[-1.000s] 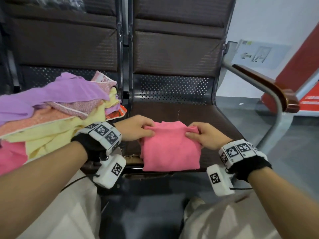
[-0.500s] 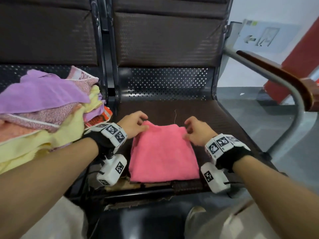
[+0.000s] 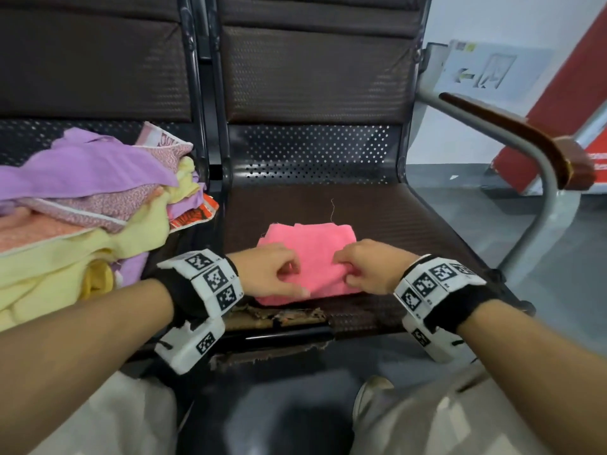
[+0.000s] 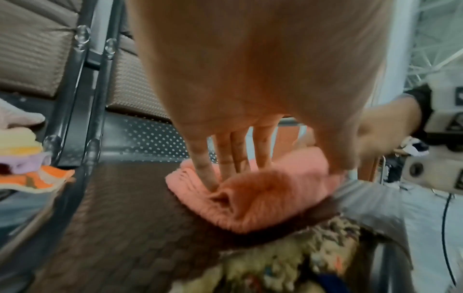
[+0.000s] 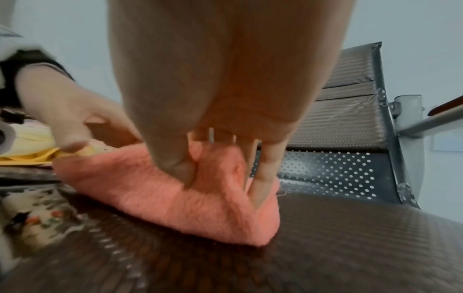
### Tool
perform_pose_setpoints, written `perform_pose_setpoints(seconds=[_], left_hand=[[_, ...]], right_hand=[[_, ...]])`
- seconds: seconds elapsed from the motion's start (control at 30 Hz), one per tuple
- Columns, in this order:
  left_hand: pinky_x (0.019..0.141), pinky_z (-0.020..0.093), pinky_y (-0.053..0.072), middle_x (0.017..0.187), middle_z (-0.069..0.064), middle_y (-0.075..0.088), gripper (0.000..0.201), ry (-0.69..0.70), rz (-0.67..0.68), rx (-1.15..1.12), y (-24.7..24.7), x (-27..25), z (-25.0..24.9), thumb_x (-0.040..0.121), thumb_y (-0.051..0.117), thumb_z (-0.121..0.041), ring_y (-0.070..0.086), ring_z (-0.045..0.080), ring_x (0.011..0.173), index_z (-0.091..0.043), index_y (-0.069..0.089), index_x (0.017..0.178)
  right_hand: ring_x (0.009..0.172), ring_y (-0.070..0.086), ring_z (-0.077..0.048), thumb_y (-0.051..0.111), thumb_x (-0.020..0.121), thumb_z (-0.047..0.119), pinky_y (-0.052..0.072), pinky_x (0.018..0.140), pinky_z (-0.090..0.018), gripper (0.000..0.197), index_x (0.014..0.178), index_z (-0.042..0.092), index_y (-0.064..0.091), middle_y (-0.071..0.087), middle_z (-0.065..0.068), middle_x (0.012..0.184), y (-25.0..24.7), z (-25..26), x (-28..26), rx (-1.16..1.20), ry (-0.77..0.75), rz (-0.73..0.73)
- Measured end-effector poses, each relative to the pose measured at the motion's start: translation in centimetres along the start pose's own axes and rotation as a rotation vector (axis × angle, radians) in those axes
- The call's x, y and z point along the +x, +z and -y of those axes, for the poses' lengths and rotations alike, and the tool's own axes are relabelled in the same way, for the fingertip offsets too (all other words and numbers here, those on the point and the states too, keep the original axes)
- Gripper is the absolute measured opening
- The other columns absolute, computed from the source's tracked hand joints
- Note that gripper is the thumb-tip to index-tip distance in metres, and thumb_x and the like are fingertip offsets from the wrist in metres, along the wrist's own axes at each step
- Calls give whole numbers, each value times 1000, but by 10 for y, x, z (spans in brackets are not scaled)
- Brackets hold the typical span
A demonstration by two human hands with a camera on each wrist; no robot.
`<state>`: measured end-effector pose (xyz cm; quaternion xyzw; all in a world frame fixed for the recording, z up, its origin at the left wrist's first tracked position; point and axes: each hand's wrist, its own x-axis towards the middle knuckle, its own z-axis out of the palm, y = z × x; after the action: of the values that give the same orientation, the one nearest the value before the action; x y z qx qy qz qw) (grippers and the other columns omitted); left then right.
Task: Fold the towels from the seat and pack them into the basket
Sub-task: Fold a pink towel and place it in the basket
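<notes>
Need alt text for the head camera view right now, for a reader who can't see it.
Both hands, left hand and right hand, pinch the near edge of a folded pink towel on a dark brown seat. A heap of unfolded towels fills the seat to the left.

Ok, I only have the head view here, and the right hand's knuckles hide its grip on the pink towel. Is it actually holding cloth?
Observer: Yes. In the right wrist view the right hand pinches a raised ridge of the pink towel between thumb and fingers. The rest of the towel lies on the seat.
Operator: And the left one?
Observer: The left wrist view shows the left hand with its fingers nearly straight, tips dug into a crease on top of the towel. The thumb is on the near side, with a hump of cloth gathered between them.
</notes>
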<state>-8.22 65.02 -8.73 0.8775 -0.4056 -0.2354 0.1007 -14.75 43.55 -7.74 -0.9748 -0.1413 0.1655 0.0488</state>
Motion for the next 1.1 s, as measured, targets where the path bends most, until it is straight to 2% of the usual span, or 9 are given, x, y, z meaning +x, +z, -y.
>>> perform_pose_setpoints(seconds=[0.1,0.23,0.33,0.43,0.53,0.7,0.8,1.0,1.1], left_hand=[[106,33,35,131,-2,39,87,-12,30,119,3,-6,2,73,65,-63,39,15,122,-16,34,140],[86,33,44,104,2,56,14,18,-186,174,-3,-8,5,86,58,-23,55,24,103,-19,51,97],[72,30,41,86,2,57,13,-4,-241,44,-13,-11,5,87,52,-13,59,27,90,-22,43,85],[78,32,44,93,5,63,11,37,-204,-85,-23,-12,9,87,53,-7,59,24,92,-14,57,94],[81,37,49,87,2,62,5,40,-95,-253,-28,-12,16,88,60,-9,57,19,83,-13,59,91],[56,24,56,87,3,61,16,-158,25,-737,-31,-11,32,87,59,0,63,15,77,-11,55,98],[62,33,59,95,8,61,21,-257,55,-831,-34,-3,41,88,56,2,64,22,86,-10,53,106],[57,30,55,84,5,57,15,-328,98,-497,-30,23,51,92,55,-14,59,17,68,-11,51,107],[73,31,49,94,4,58,15,-273,29,-116,-27,33,54,90,56,-24,58,17,80,-18,55,103]], right_hand=[[90,58,-27,52,85,13,43,77,-31,3,87,11,53,58,-4,84,-6,-1,1,64,29,-112],[87,53,-25,51,90,12,33,71,-26,10,93,4,55,60,-12,94,-12,-2,3,111,36,-128],[89,49,-19,64,86,33,33,73,-24,36,109,8,51,52,-4,102,-6,1,2,94,41,-30],[95,53,-21,78,72,40,40,79,-27,61,116,14,45,54,-3,108,3,3,4,37,48,20],[96,57,-23,73,75,26,41,77,-24,48,116,20,49,62,-7,108,-4,-3,8,94,94,-88],[84,60,-12,76,78,24,49,71,-24,28,99,23,58,64,3,93,-24,-23,18,526,151,-65],[76,63,-12,71,84,17,54,60,-23,15,94,19,59,65,1,86,-23,-27,35,707,182,-33],[86,69,-29,68,86,25,60,71,-41,24,103,10,60,68,-12,96,-14,-33,65,587,351,67],[77,70,-30,65,86,40,60,68,-41,39,107,6,62,68,-12,93,-12,-34,71,456,452,103]])
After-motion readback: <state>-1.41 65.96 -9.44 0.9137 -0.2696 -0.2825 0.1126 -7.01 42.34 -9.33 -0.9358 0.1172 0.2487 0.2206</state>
